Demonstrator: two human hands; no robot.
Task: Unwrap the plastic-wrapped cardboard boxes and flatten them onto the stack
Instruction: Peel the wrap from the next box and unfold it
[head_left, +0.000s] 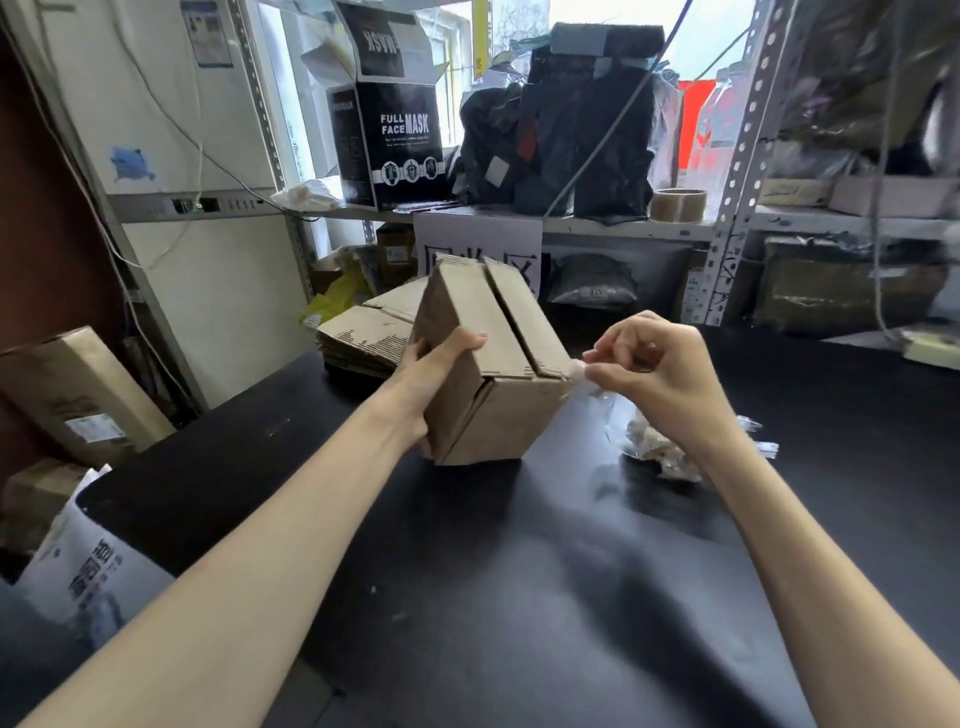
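Brown cardboard box (488, 364) sits tilted at the centre of the frame, its lower corner on the black table (519, 597). The left hand (436, 374) grasps its left side, thumb on top. The right hand (654, 364) pinches a strip of clear plastic wrap (579, 375) at the box's right corner. Crumpled wrap (654, 447) lies right of the box; the stack of flattened cardboard (363, 332) lies just behind it to the left.

Black worktop (519, 597) in front; grey metal shelving (737, 156) behind, cluttered; bright window (597, 15) beyond; white wall panel (171, 104) left.
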